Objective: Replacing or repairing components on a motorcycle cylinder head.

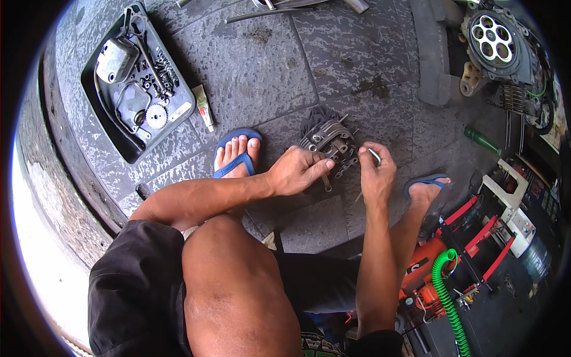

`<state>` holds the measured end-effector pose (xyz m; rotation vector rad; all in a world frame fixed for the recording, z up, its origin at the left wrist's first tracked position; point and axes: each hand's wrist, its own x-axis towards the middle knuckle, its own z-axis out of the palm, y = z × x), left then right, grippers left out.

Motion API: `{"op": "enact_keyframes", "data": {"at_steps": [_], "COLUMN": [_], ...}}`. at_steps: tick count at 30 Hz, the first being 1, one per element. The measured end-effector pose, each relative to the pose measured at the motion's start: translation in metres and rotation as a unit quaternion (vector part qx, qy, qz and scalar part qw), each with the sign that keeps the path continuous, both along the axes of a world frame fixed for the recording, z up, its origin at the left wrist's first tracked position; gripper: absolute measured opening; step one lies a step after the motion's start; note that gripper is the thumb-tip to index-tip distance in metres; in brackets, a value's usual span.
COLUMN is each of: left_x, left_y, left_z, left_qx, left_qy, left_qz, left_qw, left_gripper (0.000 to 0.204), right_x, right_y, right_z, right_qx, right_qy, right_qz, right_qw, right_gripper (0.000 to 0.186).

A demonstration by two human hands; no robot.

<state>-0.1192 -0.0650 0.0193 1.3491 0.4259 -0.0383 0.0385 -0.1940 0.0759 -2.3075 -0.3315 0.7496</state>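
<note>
A grimy metal engine cylinder head [330, 140] with protruding studs rests low on the tiles, a dark rag [318, 116] behind it. My left hand [297, 169] is closed on a wrench [327, 181] against the head's near side, its ring end pointing toward me; the grip is partly hidden by my fingers. Just right of the head, my right hand [377, 169] is closed around a slim silver metal tool [375, 156], whose full shape is hidden by the fingers.
A parts tray [190, 104] with bolts and gear, and a tube [204, 109], lie at left. Metal bars [267, 15] sit behind; an engine assembly [493, 44] and green bottle [482, 140] at right. A red compressor [425, 268] with coiled green hose [446, 297] stands lower right.
</note>
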Motion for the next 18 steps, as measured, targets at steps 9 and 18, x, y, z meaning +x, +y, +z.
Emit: {"op": "enact_keyframes", "data": {"at_steps": [9,18], "left_x": [0.002,-0.002], "left_y": [0.000,0.003], "left_z": [-0.003,-0.006], "left_qx": [0.002,-0.008], "left_qy": [0.017,0.032], "left_qz": [-0.014,-0.002], "left_qw": [1.000,0.999], "left_gripper": [0.043,0.043], "right_x": [0.000,-0.003], "right_y": [0.004,0.014], "right_z": [-0.011,-0.002], "right_qx": [-0.137,-0.223], "right_qy": [-0.094,-0.144], "right_qz": [0.064,0.121], "right_qw": [0.984,0.956], "right_gripper": [0.028,0.021]}}
